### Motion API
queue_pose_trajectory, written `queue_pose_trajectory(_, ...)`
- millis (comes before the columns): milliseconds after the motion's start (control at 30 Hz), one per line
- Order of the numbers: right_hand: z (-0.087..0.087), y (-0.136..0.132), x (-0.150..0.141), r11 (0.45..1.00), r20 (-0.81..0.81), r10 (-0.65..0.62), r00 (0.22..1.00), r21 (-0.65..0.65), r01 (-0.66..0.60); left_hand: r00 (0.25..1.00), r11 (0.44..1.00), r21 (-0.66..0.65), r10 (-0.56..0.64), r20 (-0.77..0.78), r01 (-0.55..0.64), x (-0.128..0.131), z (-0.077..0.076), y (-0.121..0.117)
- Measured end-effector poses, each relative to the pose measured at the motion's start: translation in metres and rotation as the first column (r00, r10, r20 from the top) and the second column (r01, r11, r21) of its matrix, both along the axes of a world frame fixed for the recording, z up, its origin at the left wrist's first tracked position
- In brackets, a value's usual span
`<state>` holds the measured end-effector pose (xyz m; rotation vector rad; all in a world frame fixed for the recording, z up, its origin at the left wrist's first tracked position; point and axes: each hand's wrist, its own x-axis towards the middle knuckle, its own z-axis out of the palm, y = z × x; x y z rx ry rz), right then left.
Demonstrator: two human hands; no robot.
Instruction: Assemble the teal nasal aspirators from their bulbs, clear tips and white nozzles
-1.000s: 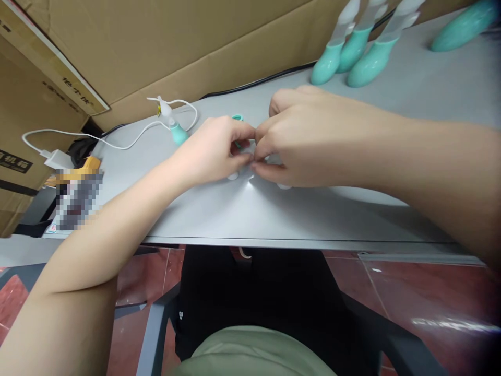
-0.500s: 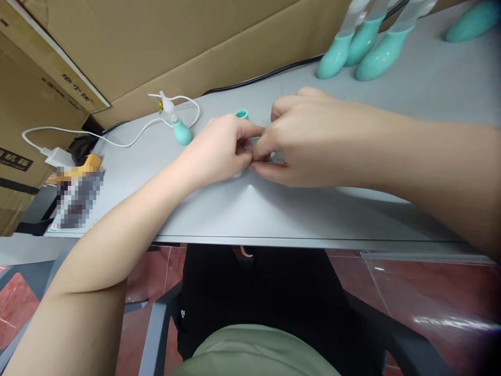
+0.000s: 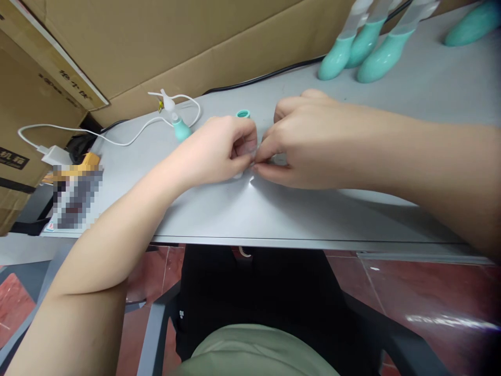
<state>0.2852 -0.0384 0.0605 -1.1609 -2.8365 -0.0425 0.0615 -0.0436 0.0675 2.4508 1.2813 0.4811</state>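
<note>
My left hand and my right hand meet fingertip to fingertip over the grey table, both with fingers pinched closed. Between the fingertips sits a small pale part, too hidden to name. A small teal ring-shaped cap stands just behind my left hand. To its left lies a teal bulb piece joined to a white cable.
Three teal bottle-like pieces with clear tops stand at the back right, another teal one farther right. Cardboard boxes wall the back. A black cable runs along them. A white charger plug lies at far left.
Both hands stay pinched together and shift only slightly. The teal cap, half hidden behind my left hand a second ago, shows fully now.
</note>
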Motion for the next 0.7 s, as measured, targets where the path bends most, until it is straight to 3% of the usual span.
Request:
queue_pose_trajectory(100,-0.004,0.003,0.004,1.000,-0.050,0.006,0.999,0.004,-0.006,0.999,1.000,-0.012,-0.023,0.049,0.023,-0.008,0.001,-0.001)
queue_pose_trajectory(400,0.002,-0.001,-0.005,0.981,-0.148,-0.074,0.986,-0.186,0.045,0.942,0.994,0.111,-0.058,0.331,0.023,-0.040,0.014,-0.002)
queue_pose_trajectory(600,0.010,-0.006,-0.006,0.982,-0.213,-0.061,0.975,-0.190,0.020,0.879,0.976,0.203,-0.161,0.449,0.074,-0.045,-0.002,0.013)
queue_pose_trajectory(700,0.018,-0.008,0.003,0.982,-0.386,-0.124,0.914,-0.181,0.057,0.872,0.981,0.191,-0.131,0.471,0.043,-0.046,-0.009,0.016)
